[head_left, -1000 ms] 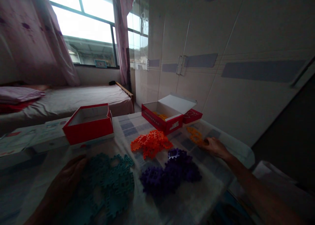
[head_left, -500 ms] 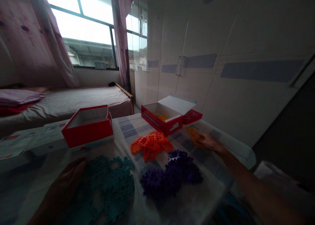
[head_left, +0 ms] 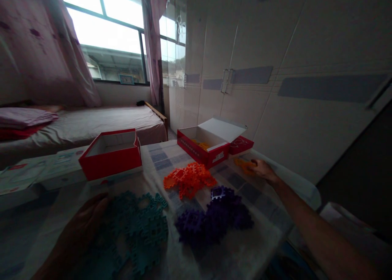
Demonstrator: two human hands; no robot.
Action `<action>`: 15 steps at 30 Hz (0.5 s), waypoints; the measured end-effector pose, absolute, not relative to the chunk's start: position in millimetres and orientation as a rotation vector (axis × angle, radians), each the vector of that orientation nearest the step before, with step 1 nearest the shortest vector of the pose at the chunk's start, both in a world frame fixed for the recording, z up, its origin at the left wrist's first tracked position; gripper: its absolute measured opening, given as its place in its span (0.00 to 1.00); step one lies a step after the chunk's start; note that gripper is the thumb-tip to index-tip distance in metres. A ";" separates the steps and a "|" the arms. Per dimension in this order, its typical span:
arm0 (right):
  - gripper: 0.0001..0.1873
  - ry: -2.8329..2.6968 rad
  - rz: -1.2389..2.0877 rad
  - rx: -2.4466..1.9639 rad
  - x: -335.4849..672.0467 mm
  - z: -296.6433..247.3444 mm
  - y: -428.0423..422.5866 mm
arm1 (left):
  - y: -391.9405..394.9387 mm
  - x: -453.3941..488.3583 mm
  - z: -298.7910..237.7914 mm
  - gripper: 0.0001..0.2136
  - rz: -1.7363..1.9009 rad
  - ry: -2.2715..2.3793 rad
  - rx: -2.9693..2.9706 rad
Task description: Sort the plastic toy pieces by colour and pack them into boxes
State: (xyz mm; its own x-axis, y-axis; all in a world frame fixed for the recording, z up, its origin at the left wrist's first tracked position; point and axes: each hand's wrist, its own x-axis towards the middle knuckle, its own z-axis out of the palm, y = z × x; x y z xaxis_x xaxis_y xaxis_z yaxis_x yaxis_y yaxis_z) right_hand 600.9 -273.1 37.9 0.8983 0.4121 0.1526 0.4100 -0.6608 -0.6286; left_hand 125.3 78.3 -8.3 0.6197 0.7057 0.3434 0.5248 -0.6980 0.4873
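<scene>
My right hand (head_left: 263,170), at the far right of the table, has its fingers closed on yellow-orange interlocking plastic pieces (head_left: 245,165). Dim light partly hides the fingertips. On the left, my left hand (head_left: 82,223) rests with its fingers stretched out, against a pile of teal interlocking pieces (head_left: 137,223); nothing shows in its grasp. Between the hands lie a pile of orange interlocking pieces (head_left: 190,178) and, nearer to me, a purple pile (head_left: 214,218). Behind the orange pile an open red box (head_left: 196,147) holds more yellow-orange pieces.
Another open red box (head_left: 110,159) stands at the back left, beside flat printed boxes (head_left: 45,170). A red lid (head_left: 241,145) lies behind the right box. The checked tablecloth (head_left: 157,155) covers the table. Beyond are a bed (head_left: 110,121) and a wardrobe (head_left: 248,104).
My right hand has shifted slightly up and to the right, still at the yellow-orange pieces, and is less blurred. The view has moved a little; my left hand stays beside the teal pile.
</scene>
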 end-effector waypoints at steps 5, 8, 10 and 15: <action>0.13 -0.512 0.064 -2.435 607.2 35.3 -273.5 | 72.9 128.7 -0.2 0.32 0.616 1.032 2.367; 0.13 -0.491 0.050 -2.402 602.9 31.9 -277.9 | 67.4 132.2 7.3 0.33 0.615 1.030 2.344; 0.11 -0.506 0.062 -2.341 600.9 31.7 -277.2 | 64.8 133.4 11.0 0.33 0.609 1.052 2.324; 0.09 -0.563 0.074 -2.218 607.3 37.3 -251.8 | 66.9 130.8 7.5 0.32 0.616 1.066 2.335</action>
